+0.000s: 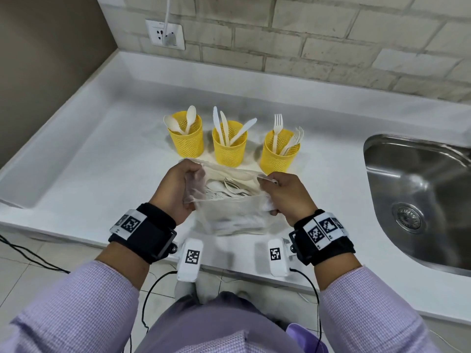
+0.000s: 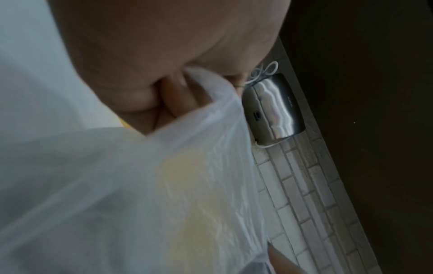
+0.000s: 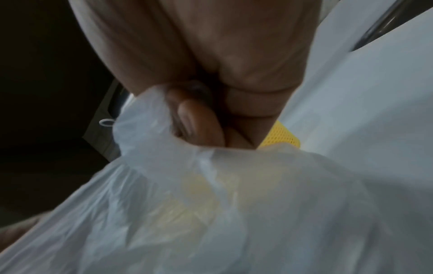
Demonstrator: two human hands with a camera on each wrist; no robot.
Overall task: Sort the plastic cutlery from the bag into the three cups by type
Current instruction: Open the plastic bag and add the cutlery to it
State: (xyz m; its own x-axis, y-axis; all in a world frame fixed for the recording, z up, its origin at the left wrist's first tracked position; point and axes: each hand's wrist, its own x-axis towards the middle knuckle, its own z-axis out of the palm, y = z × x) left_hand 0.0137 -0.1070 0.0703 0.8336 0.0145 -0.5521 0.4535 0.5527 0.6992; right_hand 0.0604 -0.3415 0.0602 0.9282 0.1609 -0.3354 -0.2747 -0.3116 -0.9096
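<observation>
Both hands grip the mouth of the thin, translucent plastic bag (image 1: 234, 215), pulling it apart. On the left, the left hand (image 1: 178, 189) bunches the rim in curled fingers (image 2: 178, 96); on the right, the right hand (image 1: 288, 197) does the same, its fingers (image 3: 199, 126) closed round a gathered fold. The bag hangs between the two hands at the front edge of the white counter (image 1: 102, 154), and whether its bottom rests on the surface cannot be told.

Inside the open mouth lies a jumble of cream-white cutlery (image 1: 229, 189); the pieces overlap and blur through the film, so types are hard to separate. Both wrist views are mostly filled by hazy plastic with only a yellow tint showing through.

Just behind the bag stand three yellow mesh cups in a row: the left cup (image 1: 187, 140) holds spoons, the middle cup (image 1: 229, 146) knives, the right cup (image 1: 279, 154) forks. A steel sink (image 1: 418, 194) is cut off at the right edge.
</observation>
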